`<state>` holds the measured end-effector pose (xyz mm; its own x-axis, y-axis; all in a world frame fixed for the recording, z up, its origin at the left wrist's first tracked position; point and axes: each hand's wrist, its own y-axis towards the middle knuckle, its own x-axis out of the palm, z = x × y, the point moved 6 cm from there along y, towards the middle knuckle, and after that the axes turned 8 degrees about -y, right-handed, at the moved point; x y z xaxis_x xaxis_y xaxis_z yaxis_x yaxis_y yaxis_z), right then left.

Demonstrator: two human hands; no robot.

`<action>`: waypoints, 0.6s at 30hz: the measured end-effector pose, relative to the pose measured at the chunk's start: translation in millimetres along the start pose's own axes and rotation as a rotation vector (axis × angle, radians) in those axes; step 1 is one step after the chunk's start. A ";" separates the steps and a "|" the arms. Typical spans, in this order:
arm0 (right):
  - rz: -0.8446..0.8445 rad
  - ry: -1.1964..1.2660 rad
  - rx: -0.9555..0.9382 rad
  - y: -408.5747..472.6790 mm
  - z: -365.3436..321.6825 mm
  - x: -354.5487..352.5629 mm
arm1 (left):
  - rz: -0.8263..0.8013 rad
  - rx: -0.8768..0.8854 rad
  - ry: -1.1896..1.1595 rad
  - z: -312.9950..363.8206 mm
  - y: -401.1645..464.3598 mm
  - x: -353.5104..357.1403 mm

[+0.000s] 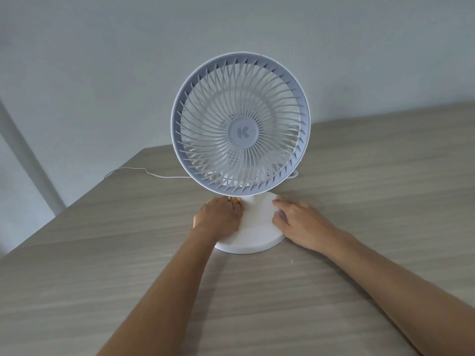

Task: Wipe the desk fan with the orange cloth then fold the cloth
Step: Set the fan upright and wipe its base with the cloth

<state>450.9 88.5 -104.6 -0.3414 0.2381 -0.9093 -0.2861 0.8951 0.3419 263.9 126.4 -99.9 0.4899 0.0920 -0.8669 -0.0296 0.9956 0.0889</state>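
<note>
One wood-grain surface (359,253), grey-brown, set against a pale wall (102,60). One desk fan (240,124) stands upright on the surface near its far edge: round grille head with a blue-grey rim and white spiral guard, white blades behind it, and a blue-grey hub cap bearing a single letter-like mark reading "K"; no other writing can be read. One round white base (253,235) and a short white neck carry the head. One thin white cord (144,172) trails left from behind the fan across the surface. Two bare hands reach in. The left hand (218,217) lies over the left side of the base beside the neck, fingers bent down onto the orange cloth (235,200), of which only a small sliver shows at the fingertips. The right hand (295,217) rests on the right edge of the base, fingers loosely spread, gripping nothing.
</note>
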 end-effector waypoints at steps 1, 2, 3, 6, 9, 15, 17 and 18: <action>0.002 -0.012 -0.002 -0.2 -0.3 0.6 | 0.016 0.004 -0.030 -0.2 -5.2 1.0; 0.005 -0.016 -0.006 -0.5 -0.4 1.0 | 0.041 0.009 -0.088 0.1 -11.4 1.6; 0.012 -0.017 -0.007 -1.1 -0.9 1.0 | 0.063 0.024 -0.119 1.3 -17.3 2.0; 0.041 -0.036 -0.020 -1.7 -0.6 3.8 | 0.083 0.036 -0.070 5.9 -31.7 2.8; 0.036 -0.070 -0.050 -2.0 -1.4 5.1 | 0.086 0.135 0.128 15.7 -46.7 8.2; 0.041 -0.107 -0.080 -3.2 -1.2 5.0 | 0.034 0.341 0.335 37.4 -85.9 21.2; 0.036 -0.123 -0.086 -3.3 -2.1 4.4 | 0.028 0.360 0.252 44.3 -95.0 20.8; 0.029 -0.126 -0.091 -3.7 -2.8 3.7 | 0.017 0.379 0.194 48.1 -97.9 20.6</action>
<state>448.2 84.9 -108.5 -0.2371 0.3137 -0.9194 -0.3599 0.8507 0.3831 318.8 30.0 -102.9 0.3185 0.1461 -0.9366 0.3040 0.9201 0.2469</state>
